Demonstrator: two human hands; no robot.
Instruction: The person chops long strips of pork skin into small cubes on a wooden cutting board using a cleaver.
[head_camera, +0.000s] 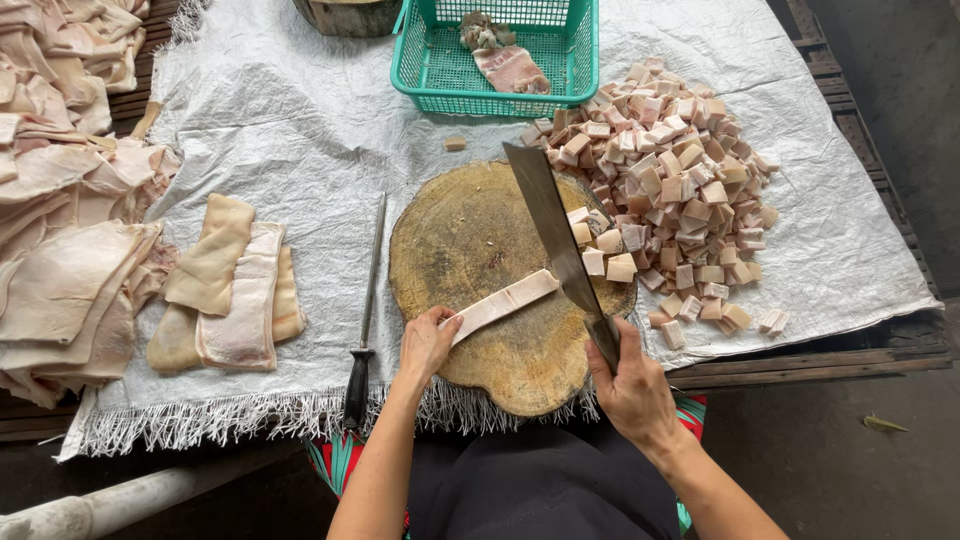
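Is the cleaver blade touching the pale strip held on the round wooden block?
Touching. The head view shows the cleaver edge meeting the right end of the strip, which the left hand pins down.

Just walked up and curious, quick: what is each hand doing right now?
Left hand: pressing down the near end of a long pale strip of pork skin on the round wooden chopping block.
Right hand: closed around the handle of a large steel cleaver.

Strip (505, 304) on chopping block (480, 250), cubes (680, 190) right, basket (420, 70) behind
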